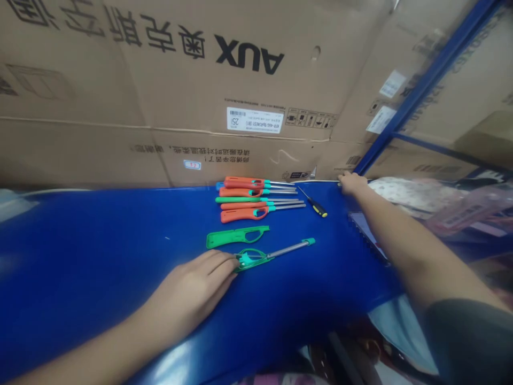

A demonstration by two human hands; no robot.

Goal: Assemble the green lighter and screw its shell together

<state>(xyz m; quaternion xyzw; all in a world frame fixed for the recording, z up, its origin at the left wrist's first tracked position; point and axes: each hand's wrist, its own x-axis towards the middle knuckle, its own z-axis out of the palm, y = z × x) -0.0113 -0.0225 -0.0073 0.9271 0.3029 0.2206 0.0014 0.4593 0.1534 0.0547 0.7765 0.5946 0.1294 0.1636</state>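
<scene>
The green lighter (250, 260) lies midway between the tabletop's far and near edges, its workings bare, with the left hand (212, 272) curled over its handle end, seemingly gripping it. The loose shell (236, 236) lies just beyond, towards the far edge. Farther on are the row of lighters (243, 215) and the screwdriver (318, 207). The right hand (352, 183) is at the tabletop's far right corner; whether it holds anything I cannot tell. The step looks like work on the exposed insides; the next move probably calls for the left hand steadying the handle while the right comes back to the parts.
</scene>
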